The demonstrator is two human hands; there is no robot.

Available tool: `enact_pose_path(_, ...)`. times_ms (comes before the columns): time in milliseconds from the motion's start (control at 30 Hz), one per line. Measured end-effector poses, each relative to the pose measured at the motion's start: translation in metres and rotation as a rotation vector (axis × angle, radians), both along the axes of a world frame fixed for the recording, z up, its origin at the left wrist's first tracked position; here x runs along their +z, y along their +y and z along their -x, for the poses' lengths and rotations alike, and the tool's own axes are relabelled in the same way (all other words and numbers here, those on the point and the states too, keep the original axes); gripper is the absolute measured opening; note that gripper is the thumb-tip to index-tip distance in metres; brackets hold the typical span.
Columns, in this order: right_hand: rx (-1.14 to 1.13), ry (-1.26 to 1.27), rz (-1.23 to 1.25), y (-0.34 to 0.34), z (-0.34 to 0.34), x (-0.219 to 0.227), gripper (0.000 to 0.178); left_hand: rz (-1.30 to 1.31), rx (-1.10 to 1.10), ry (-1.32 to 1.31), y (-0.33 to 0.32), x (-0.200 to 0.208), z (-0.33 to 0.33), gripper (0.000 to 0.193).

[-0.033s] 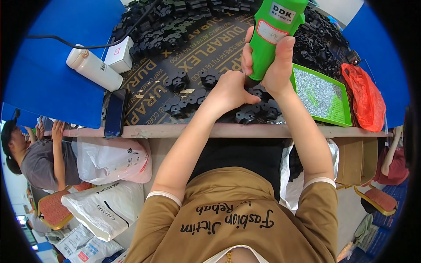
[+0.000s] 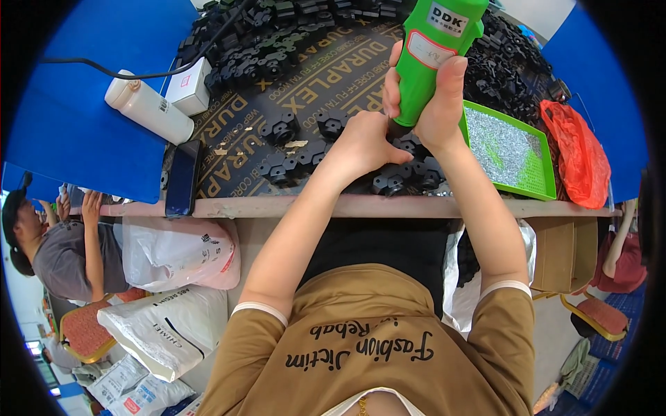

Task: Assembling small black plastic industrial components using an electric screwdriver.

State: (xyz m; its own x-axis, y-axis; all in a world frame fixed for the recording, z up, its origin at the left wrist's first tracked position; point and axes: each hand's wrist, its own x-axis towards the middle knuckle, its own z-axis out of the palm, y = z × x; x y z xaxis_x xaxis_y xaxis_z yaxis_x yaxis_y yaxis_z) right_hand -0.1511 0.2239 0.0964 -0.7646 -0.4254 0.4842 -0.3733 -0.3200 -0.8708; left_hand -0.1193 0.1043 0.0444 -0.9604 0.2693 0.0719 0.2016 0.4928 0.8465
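My right hand (image 2: 440,114) is wrapped round a green electric screwdriver (image 2: 424,62), held steeply with its dark tip pointing down at the tabletop. Close against that tip is my left hand (image 2: 364,142), its fingers curled and its thumb stretched to the right over a black plastic part (image 2: 411,145). Most of that part, and the left fingertips, are hidden. Several similar black parts (image 2: 399,182) sit just below the thumb, near the table's front edge. More black parts (image 2: 288,166) stand in a row to the left of my left hand.
Heaps of black parts (image 2: 257,59) cover the back. On the right lie a green tray (image 2: 548,177) of small silvery pieces and a red plastic bag (image 2: 579,156). A white bottle (image 2: 149,107), a white box (image 2: 189,87), a phone (image 2: 182,179) and a black cable (image 2: 104,68) are left.
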Motion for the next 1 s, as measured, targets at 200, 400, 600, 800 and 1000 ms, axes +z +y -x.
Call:
enact_pose_path(200,-0.141,0.036,0.050,-0.003,0.003,0.004,0.090,0.218,0.025,-0.042,0.001,0.015,-0.001,0.034)
enact_pose_path(400,-0.094,0.091,0.279,0.026,-0.007,0.051,0.082,0.029,-0.031,0.057,-0.004,-0.009,0.003,0.038)
enact_pose_path(600,-0.283,0.031,0.141,0.063,-0.038,0.043,0.102,0.060,-0.033,0.238,0.007,0.011,-0.025,0.042)
enact_pose_path(800,-0.475,-0.021,0.163,0.093,-0.060,0.033,0.112,0.324,0.109,0.586,0.027,-0.014,-0.052,0.042)
enact_pose_path(1000,-0.439,0.028,0.208,0.107,-0.065,0.024,0.113,0.653,0.273,0.647,0.006,-0.007,-0.048,0.038)
